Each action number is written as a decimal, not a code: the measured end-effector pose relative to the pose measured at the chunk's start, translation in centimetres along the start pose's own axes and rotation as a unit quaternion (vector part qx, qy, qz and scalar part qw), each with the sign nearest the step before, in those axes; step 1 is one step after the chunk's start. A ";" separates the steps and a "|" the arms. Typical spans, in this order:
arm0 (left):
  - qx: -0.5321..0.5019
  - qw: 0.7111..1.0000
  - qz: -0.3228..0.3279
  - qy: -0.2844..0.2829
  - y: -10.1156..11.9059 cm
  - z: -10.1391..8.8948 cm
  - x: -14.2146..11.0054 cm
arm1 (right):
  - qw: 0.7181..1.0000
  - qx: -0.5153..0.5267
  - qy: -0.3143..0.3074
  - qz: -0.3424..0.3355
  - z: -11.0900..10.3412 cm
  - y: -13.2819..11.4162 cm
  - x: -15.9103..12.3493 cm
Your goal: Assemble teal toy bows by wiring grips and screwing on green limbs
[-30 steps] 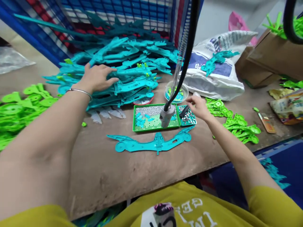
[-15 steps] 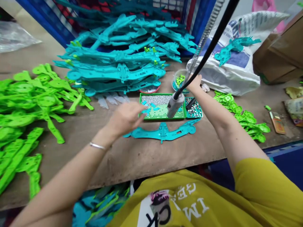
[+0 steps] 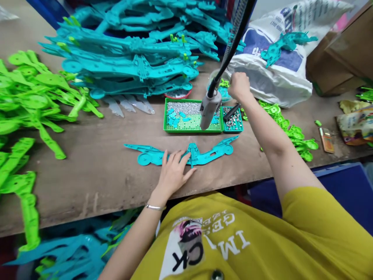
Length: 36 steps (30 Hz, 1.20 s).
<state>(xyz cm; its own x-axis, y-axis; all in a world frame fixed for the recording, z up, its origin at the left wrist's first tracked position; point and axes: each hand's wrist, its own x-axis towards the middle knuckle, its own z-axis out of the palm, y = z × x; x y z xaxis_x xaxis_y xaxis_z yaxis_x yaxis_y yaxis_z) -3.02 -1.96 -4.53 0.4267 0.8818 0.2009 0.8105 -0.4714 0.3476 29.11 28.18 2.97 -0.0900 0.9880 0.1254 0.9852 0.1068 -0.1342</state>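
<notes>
A long teal plastic part (image 3: pixel 205 156) with a raised middle bracket lies flat on the table in front of me. My left hand (image 3: pixel 174 171) rests on its near edge left of the bracket, fingers spread and nothing gripped. My right hand (image 3: pixel 239 86) is beside the round clear tub (image 3: pixel 215 77), which holds small green and teal pieces. Its fingers are curled in, and whatever they hold is hidden. Between the hands stands a green tray (image 3: pixel 192 131) with silver screws and small teal pieces, next to a teal tray (image 3: pixel 237 126) of small metal parts with a black tool across it.
A grey electric screwdriver (image 3: pixel 210 111) hangs on a black cable over the green tray. Teal parts (image 3: pixel 131 66) are stacked behind, and green parts (image 3: pixel 37 101) heap at the left. A white sack (image 3: pixel 271 85), more green pieces (image 3: pixel 297 140) and a lighter (image 3: pixel 326 140) are at the right.
My left hand has left the small teal pieces in the tray and come down onto the long teal part. My right hand stays by the tub, now curled. The view has shifted.
</notes>
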 end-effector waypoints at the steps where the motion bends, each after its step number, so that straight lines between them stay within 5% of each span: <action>1: -0.007 1.000 -0.005 0.005 0.2 0.0 -0.5 | 1.000 0.021 0.001 0.000 -1.1 0.0 -1.8; 6: -0.021 0.999 -0.035 0.034 1.8 0.0 -1.9 | 0.983 0.161 -0.033 -0.083 -4.6 -0.6 -14.7; 9: -0.014 0.998 -0.046 0.035 2.9 0.5 -1.4 | 0.965 0.243 -0.065 -0.073 -3.9 -0.9 -21.0; 12: -0.015 0.998 -0.046 0.037 3.5 1.3 -0.9 | 0.957 0.277 -0.071 -0.051 -2.5 -1.1 -24.4; 21: -0.040 0.998 -0.039 0.032 2.9 2.2 -1.0 | 0.968 0.217 -0.007 -0.130 -0.7 -1.6 -25.8; 36: -0.045 0.998 -0.023 0.037 1.7 2.7 -0.7 | 0.956 0.182 -0.090 -0.213 -0.2 -1.5 -24.1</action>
<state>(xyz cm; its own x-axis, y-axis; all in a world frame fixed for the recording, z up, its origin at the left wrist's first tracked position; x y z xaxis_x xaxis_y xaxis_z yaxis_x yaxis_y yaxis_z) -0.83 -3.39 -6.58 0.3570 0.9004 0.2487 0.7872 -0.4333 0.4389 29.82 4.23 0.32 -0.5268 0.8464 0.0782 0.7408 0.5022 -0.4461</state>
